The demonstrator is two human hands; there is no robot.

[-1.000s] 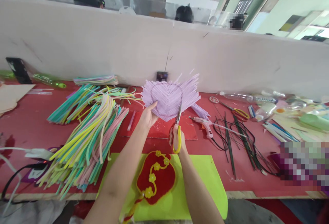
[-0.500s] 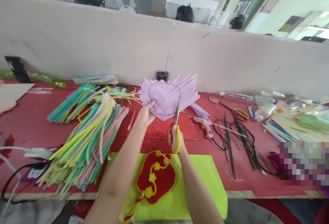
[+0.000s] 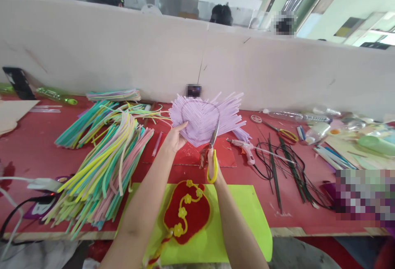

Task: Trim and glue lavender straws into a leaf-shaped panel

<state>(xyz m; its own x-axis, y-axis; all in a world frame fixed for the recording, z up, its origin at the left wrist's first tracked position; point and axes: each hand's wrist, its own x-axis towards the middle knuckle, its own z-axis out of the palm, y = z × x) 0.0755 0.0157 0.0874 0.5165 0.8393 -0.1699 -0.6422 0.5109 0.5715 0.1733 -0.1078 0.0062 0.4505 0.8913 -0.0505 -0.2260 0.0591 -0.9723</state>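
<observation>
My left hand [image 3: 176, 138] grips the lower left edge of a lilac piece [image 3: 200, 122] made of pipe cleaners side by side in a V pattern. A dark heart outline is drawn on it, and its ends are ragged. In my right hand [image 3: 210, 164] are yellow-handled scissors [image 3: 213, 137], with the blades at the piece's right side along the outline. Below my hands lies a red fuzzy piece [image 3: 194, 215] with yellow flowers and a yellow cord, on a lime-green sheet [image 3: 243, 228]. Under the lilac piece is a red board [image 3: 226, 153].
Bundles of coloured pipe cleaners [image 3: 101, 170] spread on the left. A pink glue gun [image 3: 247, 149], dark rods [image 3: 274, 174], another pair of scissors [image 3: 286, 136] and plastic bottles [image 3: 284, 115] lie to the right. A white partition [image 3: 123, 50] stands behind the table, with people beyond it.
The lilac piece has shifted slightly right and down, and its right-hand strands are spread further apart. The scissor blades have moved a little right with it. Both hands keep their hold.
</observation>
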